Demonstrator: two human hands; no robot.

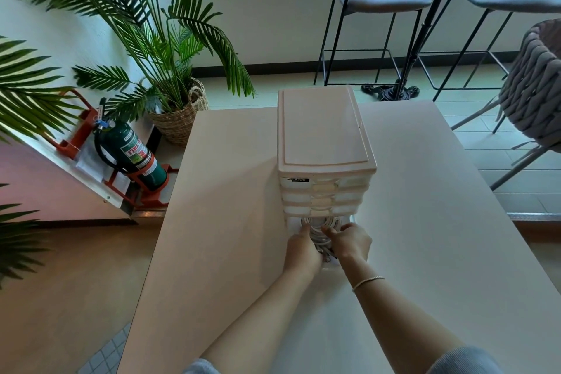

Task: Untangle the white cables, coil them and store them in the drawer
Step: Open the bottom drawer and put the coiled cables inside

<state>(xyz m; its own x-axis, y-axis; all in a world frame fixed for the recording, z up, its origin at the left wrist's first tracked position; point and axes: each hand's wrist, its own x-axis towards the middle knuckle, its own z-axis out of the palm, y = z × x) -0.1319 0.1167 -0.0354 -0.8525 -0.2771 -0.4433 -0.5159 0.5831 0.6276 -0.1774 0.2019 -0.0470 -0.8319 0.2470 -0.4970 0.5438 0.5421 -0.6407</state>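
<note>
Both clasped on coiled white cables, left hand and right hand, tucking them into the open bottom drawer to keep coils from springing.

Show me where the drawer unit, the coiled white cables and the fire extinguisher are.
drawer unit [323, 127]: head view, on its flat top lid.
coiled white cables [317, 223]: head view, on the loops between both hands.
fire extinguisher [133, 155]: head view, on its green body.

drawer unit: glossy white plastic | table: smooth matt | basket: rough woven wicker
</note>
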